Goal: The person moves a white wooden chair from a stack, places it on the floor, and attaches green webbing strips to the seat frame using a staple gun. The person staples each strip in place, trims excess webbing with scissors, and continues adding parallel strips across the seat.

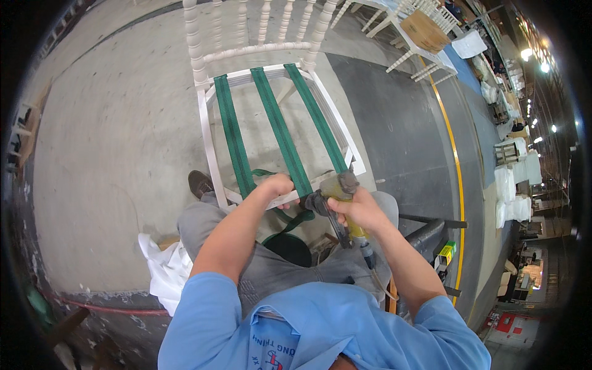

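A white wooden chair frame (211,142) stands in front of me, its seat open except for three green webbing straps (276,125) running from back to front. My left hand (279,187) is closed on loose green webbing at the front rail, beside the middle strap; its fingertips are partly hidden. In my right hand (362,213) is a yellow pneumatic staple gun (338,185), its nose close to the front rail by the middle strap's end. An air hose fitting (368,253) hangs from its handle. Below the rail, loose webbing (297,221) trails toward a dark green roll (287,248) between my legs.
The chair's spindle back (259,49) rises at the far side. White plastic sheeting (166,271) lies by my left leg. At my right are a dark stand (425,231) and a green-yellow box (445,253). More white chairs and a cardboard box (425,31) stand far right.
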The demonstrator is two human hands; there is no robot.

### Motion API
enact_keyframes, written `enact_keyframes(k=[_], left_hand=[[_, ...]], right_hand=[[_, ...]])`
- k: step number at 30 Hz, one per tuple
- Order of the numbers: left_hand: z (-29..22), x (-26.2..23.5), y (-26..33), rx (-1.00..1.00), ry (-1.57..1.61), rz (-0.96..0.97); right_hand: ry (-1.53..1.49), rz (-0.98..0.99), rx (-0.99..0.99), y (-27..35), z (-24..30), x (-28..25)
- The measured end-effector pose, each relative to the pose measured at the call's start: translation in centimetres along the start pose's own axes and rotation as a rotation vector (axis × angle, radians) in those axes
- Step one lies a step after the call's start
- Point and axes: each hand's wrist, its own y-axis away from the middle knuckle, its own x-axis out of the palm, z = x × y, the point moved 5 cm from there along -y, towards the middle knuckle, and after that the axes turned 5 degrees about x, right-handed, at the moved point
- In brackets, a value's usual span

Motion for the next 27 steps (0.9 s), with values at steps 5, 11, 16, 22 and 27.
enact_keyframes(k=[5,11,16,22,27], left_hand=[[0.0,-0.3,0.3,-0.010,-0.045,-0.001],[0.0,-0.2,0.2,-0.007,-0.012,0.010],[-0.1,-0.1,0.8,0.001,0.029,0.007],[-0.6,-0.2,1.1,0.016,-0.012,0.029],[-0.1,-0.4,0.8,0.029,0.014,0.017]], right_hand=[[0.039,0.004,-0.010,-2.0,0.4,1.5],[0.097,-0.044,0.028,-3.1,-0.1,1.7],[0.068,-0.040,0.029,-2.6,0.1,1.9],[0.084,-0.022,0.043,-2.2,0.7,3.2],[0.087,-0.024,0.051,-2.1,0.1,3.8]])
